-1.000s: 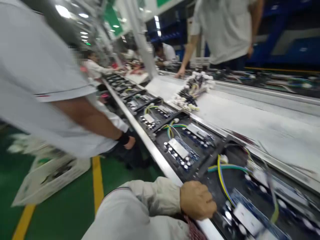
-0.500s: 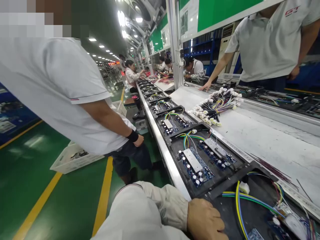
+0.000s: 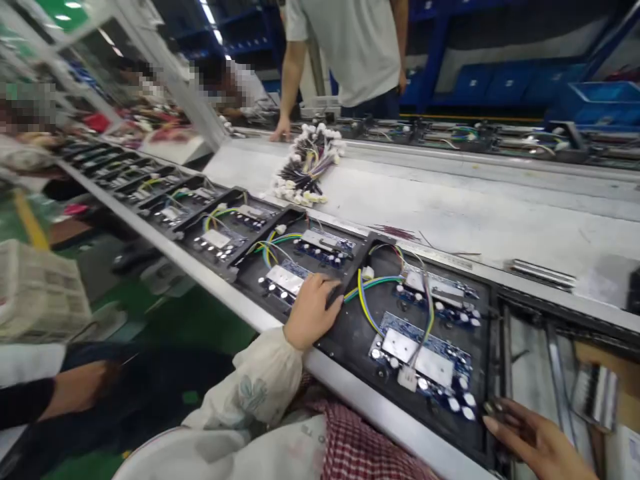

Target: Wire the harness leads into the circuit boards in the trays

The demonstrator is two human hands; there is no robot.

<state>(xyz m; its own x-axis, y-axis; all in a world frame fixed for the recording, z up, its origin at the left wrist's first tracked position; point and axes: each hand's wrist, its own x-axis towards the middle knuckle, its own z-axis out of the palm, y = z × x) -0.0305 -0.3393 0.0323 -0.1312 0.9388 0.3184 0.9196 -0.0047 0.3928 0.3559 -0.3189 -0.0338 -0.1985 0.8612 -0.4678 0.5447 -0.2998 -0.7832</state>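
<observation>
A black tray [image 3: 353, 337] lies on the conveyor in front of me. It holds two blue circuit boards [image 3: 423, 353] joined by yellow, green and blue wires [image 3: 367, 293]. My left hand [image 3: 313, 310] rests on the tray's left rim, its fingers curled over the edge beside the neighbouring tray [image 3: 280, 248]. My right hand [image 3: 530, 440] is at the tray's near right corner, fingers stretched out and touching the rim.
More black trays with boards run along the line to the far left. A bundle of wires with white connectors [image 3: 307, 167] lies on the white table [image 3: 475, 207]. A person [image 3: 350, 53] stands across the table; a co-worker's arm [image 3: 65, 393] is at lower left.
The view has swung right and down along the line. My left hand has moved up onto the tray's left rim. My right hand has come into view at the tray's right corner.
</observation>
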